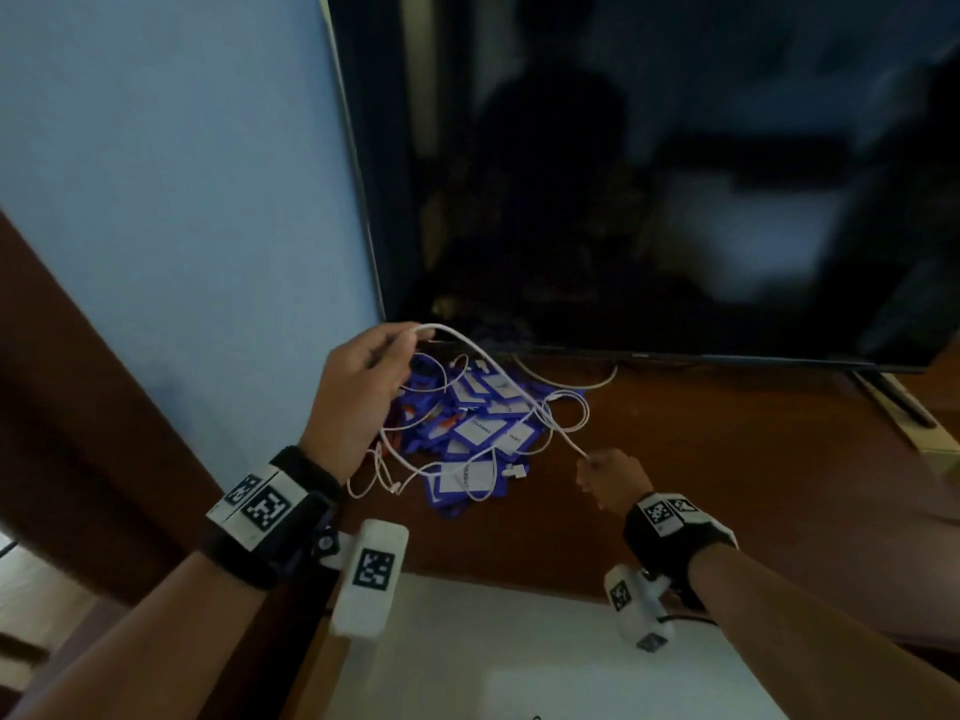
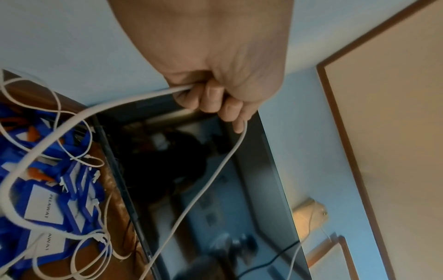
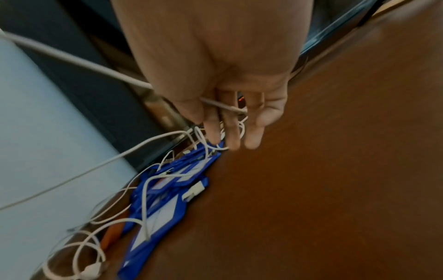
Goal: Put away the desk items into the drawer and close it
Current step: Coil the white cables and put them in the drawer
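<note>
A long white cable (image 1: 498, 366) lies tangled over a heap of blue name tags (image 1: 483, 433) on the brown desk (image 1: 727, 459), below the TV. My left hand (image 1: 400, 350) is raised above the heap's left side and grips a loop of the cable in its fist (image 2: 215, 102). My right hand (image 1: 589, 465) is lower, at the heap's right edge, and pinches another stretch of the same cable (image 3: 223, 106) between thumb and fingers. The cable (image 2: 120, 103) runs taut between both hands. Its white plug (image 1: 517, 472) rests on the tags.
A large dark TV (image 1: 649, 174) stands at the back of the desk, its foot (image 1: 893, 402) at the right. A pale blue wall (image 1: 182, 200) is on the left. Below the desk's front edge a white surface (image 1: 519, 652) shows, apparently the open drawer's inside.
</note>
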`<action>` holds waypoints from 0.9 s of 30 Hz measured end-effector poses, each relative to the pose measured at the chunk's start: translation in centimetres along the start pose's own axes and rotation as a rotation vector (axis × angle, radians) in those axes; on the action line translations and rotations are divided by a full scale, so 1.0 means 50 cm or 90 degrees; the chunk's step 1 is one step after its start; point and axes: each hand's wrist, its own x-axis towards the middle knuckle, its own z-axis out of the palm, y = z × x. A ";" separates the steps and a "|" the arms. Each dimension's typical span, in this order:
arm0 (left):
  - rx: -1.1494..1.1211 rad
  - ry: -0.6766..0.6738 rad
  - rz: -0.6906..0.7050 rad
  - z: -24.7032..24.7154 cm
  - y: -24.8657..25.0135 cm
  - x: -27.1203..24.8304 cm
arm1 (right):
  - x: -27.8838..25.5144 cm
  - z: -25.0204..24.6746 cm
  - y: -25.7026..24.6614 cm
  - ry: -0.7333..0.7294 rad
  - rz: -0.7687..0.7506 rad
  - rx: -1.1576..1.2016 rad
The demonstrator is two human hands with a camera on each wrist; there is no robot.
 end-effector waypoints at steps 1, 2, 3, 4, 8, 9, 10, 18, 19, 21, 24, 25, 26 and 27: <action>-0.008 0.025 -0.002 -0.005 -0.006 0.002 | 0.001 -0.010 0.005 0.028 0.011 -0.027; -0.015 0.039 -0.001 -0.008 -0.010 0.003 | 0.001 -0.024 0.009 0.065 0.022 -0.017; -0.021 0.045 0.001 -0.008 -0.013 0.004 | 0.002 -0.039 0.011 0.101 0.029 0.017; -0.021 0.046 0.005 -0.008 -0.014 0.005 | -0.001 -0.057 0.010 0.138 0.029 0.057; 0.073 -0.017 0.061 -0.003 -0.002 0.030 | -0.017 -0.145 -0.020 0.218 0.025 0.244; 0.137 -0.052 0.080 -0.004 -0.003 0.041 | -0.025 -0.168 -0.028 0.220 0.032 0.310; 0.215 -0.094 0.096 -0.007 -0.008 0.055 | -0.033 -0.191 -0.032 0.215 0.039 0.379; 0.557 -0.199 -0.059 -0.059 -0.109 0.138 | -0.125 -0.314 0.047 0.285 0.113 0.583; 0.560 -0.188 -0.085 -0.060 -0.110 0.140 | -0.136 -0.315 0.060 0.289 0.120 0.583; 0.558 -0.164 -0.109 -0.049 -0.100 0.143 | -0.148 -0.317 0.088 0.284 0.108 0.414; 0.510 -0.130 -0.072 0.003 -0.043 0.148 | -0.170 -0.319 0.100 0.248 0.121 0.112; 0.469 -0.109 -0.052 0.025 -0.017 0.151 | -0.164 -0.320 0.106 0.243 0.105 -0.008; 0.426 -0.088 -0.030 0.048 0.012 0.154 | -0.168 -0.322 0.100 0.246 0.079 -0.029; 0.387 -0.072 -0.007 0.072 0.042 0.155 | -0.177 -0.333 0.088 0.238 0.080 0.018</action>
